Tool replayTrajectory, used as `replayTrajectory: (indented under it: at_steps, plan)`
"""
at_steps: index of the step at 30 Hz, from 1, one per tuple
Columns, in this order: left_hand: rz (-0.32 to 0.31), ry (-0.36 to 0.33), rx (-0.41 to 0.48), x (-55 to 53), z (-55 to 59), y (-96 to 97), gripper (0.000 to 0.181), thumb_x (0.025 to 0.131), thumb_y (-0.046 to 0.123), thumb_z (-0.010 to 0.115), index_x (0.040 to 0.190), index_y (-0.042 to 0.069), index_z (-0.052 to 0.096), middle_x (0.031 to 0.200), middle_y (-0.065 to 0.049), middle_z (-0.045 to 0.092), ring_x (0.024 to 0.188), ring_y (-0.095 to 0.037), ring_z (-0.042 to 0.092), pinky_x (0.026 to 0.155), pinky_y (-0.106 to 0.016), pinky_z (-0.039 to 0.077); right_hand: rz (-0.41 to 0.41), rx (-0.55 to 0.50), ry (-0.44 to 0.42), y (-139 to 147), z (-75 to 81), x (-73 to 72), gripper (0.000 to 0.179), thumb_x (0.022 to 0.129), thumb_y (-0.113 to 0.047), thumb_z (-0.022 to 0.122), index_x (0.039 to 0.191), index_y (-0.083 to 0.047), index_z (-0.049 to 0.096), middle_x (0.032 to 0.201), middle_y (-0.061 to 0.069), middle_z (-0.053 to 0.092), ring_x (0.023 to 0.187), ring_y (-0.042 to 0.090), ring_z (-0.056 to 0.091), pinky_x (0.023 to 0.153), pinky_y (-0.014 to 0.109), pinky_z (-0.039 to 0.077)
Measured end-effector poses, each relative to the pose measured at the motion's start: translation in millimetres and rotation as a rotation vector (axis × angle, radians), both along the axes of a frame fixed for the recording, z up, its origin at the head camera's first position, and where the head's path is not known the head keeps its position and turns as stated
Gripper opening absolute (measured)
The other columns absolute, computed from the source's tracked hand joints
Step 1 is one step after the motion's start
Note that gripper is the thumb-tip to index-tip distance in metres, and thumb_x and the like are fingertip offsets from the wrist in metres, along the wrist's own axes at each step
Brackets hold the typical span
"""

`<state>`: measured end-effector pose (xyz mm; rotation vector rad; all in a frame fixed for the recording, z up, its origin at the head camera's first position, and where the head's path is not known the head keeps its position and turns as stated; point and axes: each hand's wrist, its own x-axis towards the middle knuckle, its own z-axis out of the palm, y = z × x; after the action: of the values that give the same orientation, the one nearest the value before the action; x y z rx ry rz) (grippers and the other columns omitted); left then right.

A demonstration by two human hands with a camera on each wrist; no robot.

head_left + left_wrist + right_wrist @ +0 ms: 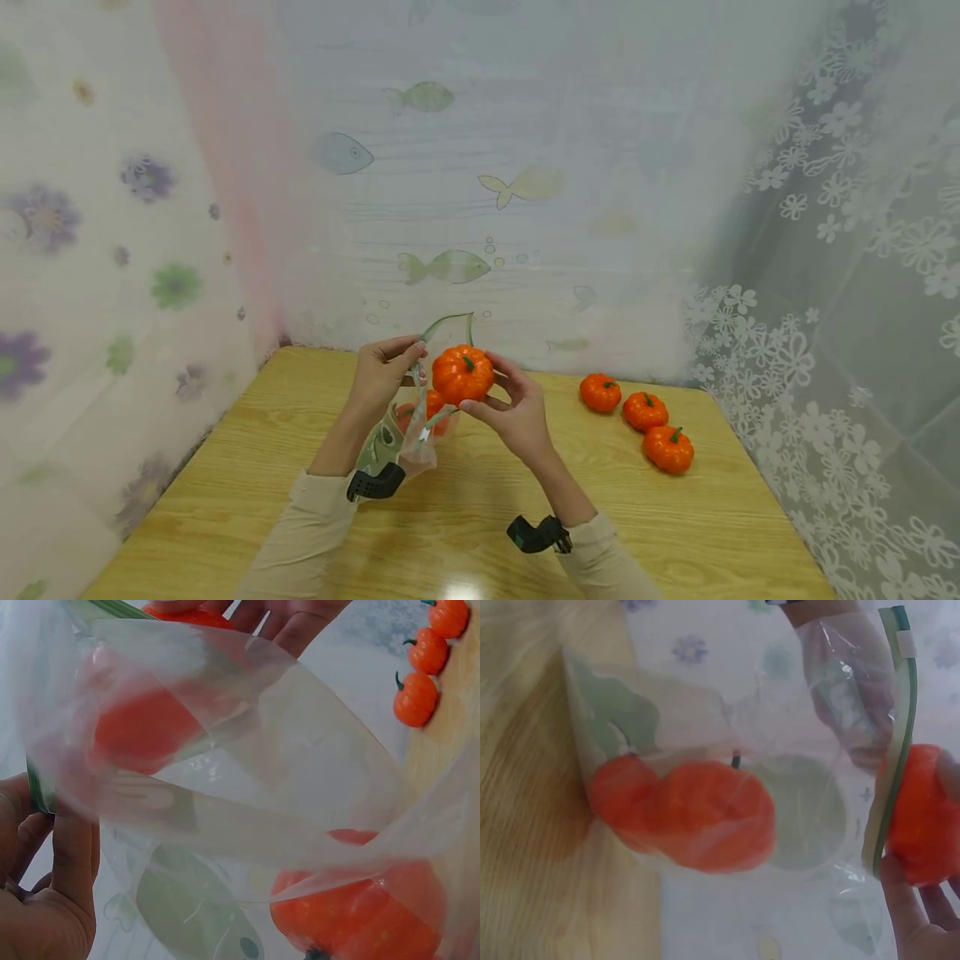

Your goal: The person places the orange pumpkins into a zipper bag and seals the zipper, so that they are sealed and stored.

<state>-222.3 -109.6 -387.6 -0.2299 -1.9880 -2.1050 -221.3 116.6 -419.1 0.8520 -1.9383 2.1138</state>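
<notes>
My left hand [375, 375] pinches the rim of a clear zip bag [418, 457] with green prints and a green zip edge. In the right wrist view, two orange toy pumpkins [716, 817] show through the plastic, lying together low in the bag. My right hand [521, 412] grips another ribbed orange pumpkin [459, 379], its green stem facing me. Thumb and fingers hold it from the right, at the bag's mouth. From the right wrist, the zip edge [900, 750] overlaps this pumpkin's side.
Three more pumpkins [645, 412] stand in a slanting row on the right of the wooden table [600, 525]. Curtains printed with fish and flowers [525, 275] hang along the back and both sides. A black camera mount [538, 535] sits on each wrist.
</notes>
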Motion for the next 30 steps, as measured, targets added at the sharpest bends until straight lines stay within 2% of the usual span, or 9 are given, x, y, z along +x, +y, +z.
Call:
replayTrajectory:
  at_steps: [5, 13, 18, 25, 30]
  plan:
    - [0.005, 0.009, -0.003, 0.1, 0.7, -0.8, 0.035, 0.104, 0.013, 0.06, 0.131, -0.01, 0.063, 0.096, 0.001, 0.071, 0.076, -0.006, 0.067, 0.064, -0.021, 0.06, -0.024, 0.055, 0.025, -5, 7.3, -0.6, 0.07, 0.08, 0.002, 0.085, 0.143, -0.009, 0.057, 0.145, 0.01, 0.055, 0.129, 0.033, 0.058, 0.092, 0.037, 0.059]
    - [0.01, 0.023, 0.015, -0.8, 2.8, -1.5, 0.034, 0.104, 0.012, 0.06, 0.13, -0.01, 0.064, 0.093, 0.001, 0.07, 0.07, -0.007, 0.067, 0.065, -0.021, 0.06, -0.036, 0.098, 0.065, -10, 15.3, -5.6, 0.07, 0.08, 0.003, 0.085, 0.143, -0.007, 0.057, 0.144, 0.011, 0.056, 0.127, 0.033, 0.059, 0.092, 0.038, 0.059]
    - [-0.001, 0.029, 0.022, -0.4, 3.3, -2.6, 0.035, 0.104, 0.012, 0.059, 0.13, -0.011, 0.062, 0.091, 0.003, 0.069, 0.065, -0.006, 0.066, 0.065, -0.022, 0.061, -0.025, 0.114, 0.047, -11, 16.1, -7.7, 0.07, 0.08, 0.004, 0.084, 0.144, -0.005, 0.055, 0.145, 0.013, 0.055, 0.126, 0.035, 0.058, 0.092, 0.041, 0.059]
    - [-0.005, 0.012, -0.017, 0.3, 3.3, -4.4, 0.037, 0.104, 0.015, 0.06, 0.132, -0.009, 0.062, 0.092, 0.006, 0.069, 0.077, -0.005, 0.069, 0.066, -0.022, 0.061, -0.034, 0.181, -0.003, -17, 16.1, -9.1, 0.073, 0.08, 0.005, 0.083, 0.146, -0.002, 0.052, 0.149, 0.017, 0.05, 0.129, 0.038, 0.054, 0.095, 0.048, 0.057]
    - [-0.013, 0.002, -0.026, 0.2, 3.9, -4.3, 0.038, 0.105, 0.016, 0.06, 0.133, -0.009, 0.062, 0.093, 0.007, 0.07, 0.079, -0.005, 0.069, 0.067, -0.022, 0.061, -0.055, 0.23, 0.001, -20, 16.5, -10.6, 0.075, 0.08, 0.005, 0.084, 0.146, 0.001, 0.051, 0.148, 0.019, 0.05, 0.129, 0.04, 0.054, 0.095, 0.049, 0.058]
